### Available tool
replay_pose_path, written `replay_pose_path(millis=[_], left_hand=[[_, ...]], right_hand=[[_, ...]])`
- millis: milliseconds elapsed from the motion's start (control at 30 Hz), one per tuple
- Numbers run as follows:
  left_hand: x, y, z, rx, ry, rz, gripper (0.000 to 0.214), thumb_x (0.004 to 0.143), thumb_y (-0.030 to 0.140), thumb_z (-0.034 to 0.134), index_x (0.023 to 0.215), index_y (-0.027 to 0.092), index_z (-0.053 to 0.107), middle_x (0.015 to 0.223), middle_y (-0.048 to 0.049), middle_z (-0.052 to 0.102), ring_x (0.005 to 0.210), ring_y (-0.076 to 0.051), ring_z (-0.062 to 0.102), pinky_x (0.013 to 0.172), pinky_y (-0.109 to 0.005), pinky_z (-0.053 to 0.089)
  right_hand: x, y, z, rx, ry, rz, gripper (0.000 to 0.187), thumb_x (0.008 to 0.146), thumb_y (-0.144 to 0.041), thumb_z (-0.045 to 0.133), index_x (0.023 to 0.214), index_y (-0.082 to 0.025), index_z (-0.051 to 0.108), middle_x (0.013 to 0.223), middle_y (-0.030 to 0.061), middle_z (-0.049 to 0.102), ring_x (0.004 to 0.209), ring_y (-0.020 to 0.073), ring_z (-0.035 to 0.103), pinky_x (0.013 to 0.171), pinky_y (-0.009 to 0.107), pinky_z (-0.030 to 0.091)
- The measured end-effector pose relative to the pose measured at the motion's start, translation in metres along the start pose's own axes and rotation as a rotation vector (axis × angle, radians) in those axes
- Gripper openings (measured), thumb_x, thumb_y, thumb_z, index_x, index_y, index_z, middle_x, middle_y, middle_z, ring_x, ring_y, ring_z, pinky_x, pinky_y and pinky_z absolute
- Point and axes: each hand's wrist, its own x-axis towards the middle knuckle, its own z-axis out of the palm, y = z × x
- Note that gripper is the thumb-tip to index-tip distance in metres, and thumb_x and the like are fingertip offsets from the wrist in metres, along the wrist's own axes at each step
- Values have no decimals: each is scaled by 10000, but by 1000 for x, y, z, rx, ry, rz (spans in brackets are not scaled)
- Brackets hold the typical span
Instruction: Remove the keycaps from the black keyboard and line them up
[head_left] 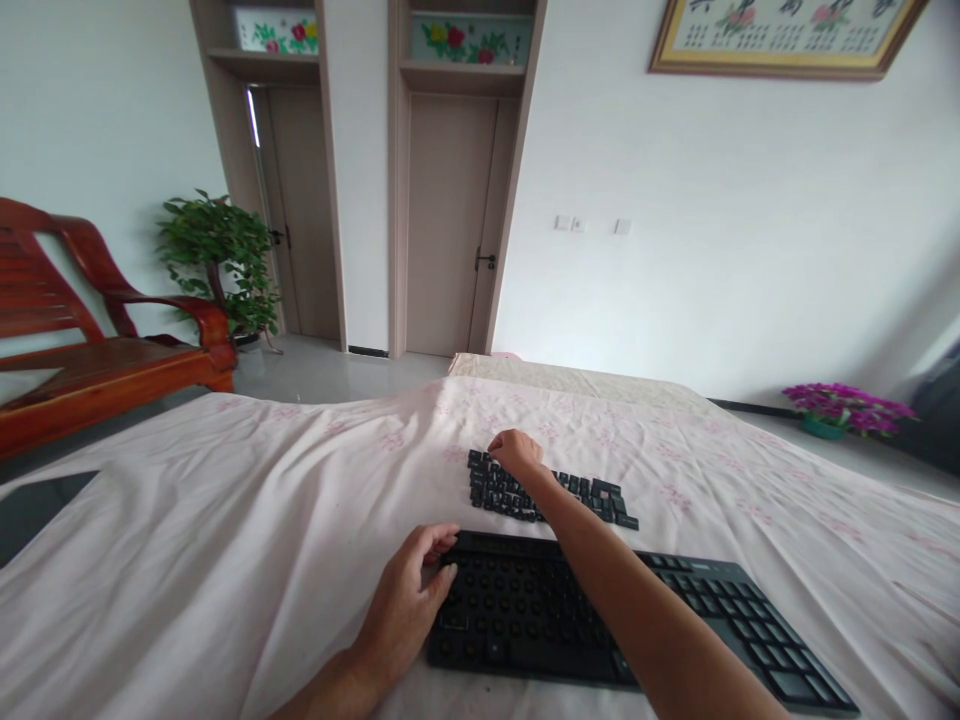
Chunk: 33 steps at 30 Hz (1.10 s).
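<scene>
A black keyboard (pixel 540 655) lies on the cloth in front of me, many keycaps gone from its left and middle part, while the right block still has its keys. My left hand (pixel 409 590) is closed on its upper left corner, thumb and fingers gripping the edge. Beyond the keyboard, loose black keycaps (pixel 495 495) are laid out in rows on the cloth. My right hand (pixel 517 450) reaches across the keyboard to the far left of these rows. Its fingers are bent together at the keycaps there; whatever is between the fingertips is hidden.
A pale cloth with pink flowers (pixel 300 500) covers the surface, with folds on the left. A dark flat panel (pixel 41 510) shows at the left edge. Farther off are a wooden bench (pixel 112 350), a leafy plant (pixel 221 255), two doors and purple flowers (pixel 847 405).
</scene>
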Motion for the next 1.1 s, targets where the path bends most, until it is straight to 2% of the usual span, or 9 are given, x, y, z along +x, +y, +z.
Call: replay_pose_path(millis=[200,333,500,633,700,767,833,933,1100], left_hand=[[0,-1,0,2,3,-7,352,793,168,516,1137,202,580,1099,-65,634,1029,-192,587,941,-339,444],[0,0,0,5,10,4,347,794,167,516,1134,201,578,1091,-63,636,1016,-188,592,930,-335,452],[0,1,0,29,14,30,337,799,158,512,1128,195,573,1074,-64,638,1000,-184,597,920,-342,459],[-2,0,-1,83,3,131,323,809,142,497,1117,199,572,1075,-59,631,1008,-178,590,927,-342,456],[-4,1,-1,143,-8,218,311,810,127,491,1096,207,585,1079,-53,621,1033,-177,573,947,-343,443],[-8,4,-1,194,-4,289,292,813,116,481,1059,215,603,1050,-43,619,1022,-173,568,944,-336,441],[-10,9,0,215,-19,317,275,815,109,474,1023,216,618,1020,-36,619,984,-165,574,901,-310,458],[-8,19,4,215,-93,272,290,796,96,479,1019,214,621,989,-26,621,875,-141,589,789,-260,484],[0,28,13,296,-251,191,289,745,78,490,940,207,658,910,-11,638,771,-130,591,714,-239,468]], right_hand=[[-3,-3,-2,-17,-7,-7,204,701,-241,638,861,-277,758,939,68,721,912,247,650,715,286,436],[-9,-7,-8,3,16,-30,176,744,-284,614,839,-234,754,906,91,717,894,257,649,702,290,428],[-32,-10,-33,77,71,-99,395,891,-444,426,864,-193,731,904,103,709,886,239,636,718,287,421],[-70,-5,-62,332,44,-288,618,966,-486,178,887,-188,714,902,53,713,806,158,634,714,232,432],[-96,0,-73,472,34,-387,646,956,-527,192,815,-177,717,839,50,712,788,162,624,721,241,432],[-125,4,-79,530,16,-386,622,947,-547,229,814,-181,714,731,36,695,697,150,606,664,238,427],[-154,7,-78,624,-16,-365,585,939,-554,262,859,-173,699,679,28,673,604,131,565,567,221,410],[-193,10,-70,790,-62,-297,496,909,-560,365,883,-160,657,633,12,631,501,103,499,467,198,383],[-230,9,-52,933,-99,-222,408,875,-537,469,821,-160,615,637,1,608,453,73,471,408,173,367]])
